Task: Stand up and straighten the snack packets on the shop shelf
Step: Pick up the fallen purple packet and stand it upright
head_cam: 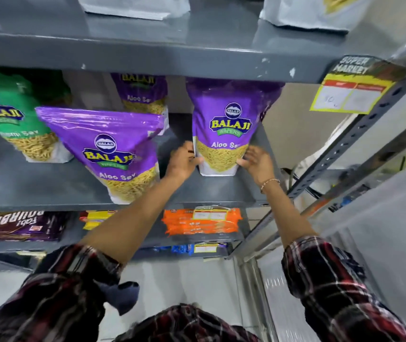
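Light for its bulk, most likely: a soft foil packet [224, 124] of loose sev, puffed with air, walls that give and crackle under a squeeze. Glossy film, so probably slippery against bare skin. Contents brittle; best not pinched hard. Stiffest near the white gusseted base, hence the sensible hold low on both side edges, palms pressing gently inward, not at the floppy top.

Exactly there at present: left hand [183, 160] curled against the lower left edge, fingers touching the film; right hand [256, 161] half open, fingers spread along the lower right corner, touching or just about to, hard to tell which. Neither closed into a full grip; more a steadying cradle between two hands.

Purple front, a blue-and-white oval badge, yellow "BALAJI" lettering, "Aloo Sev" below, then a picture of yellow strands and a white bottom band. Upright on the grey shelf [221, 191] near its right end, top close under the shelf above, facing forward.

Left of it, well apart, a second purple packet [113, 154] leaning askew at the shelf's front edge, probably next for straightening. Behind that, a third [140, 95], and a green one [12, 119] further left.
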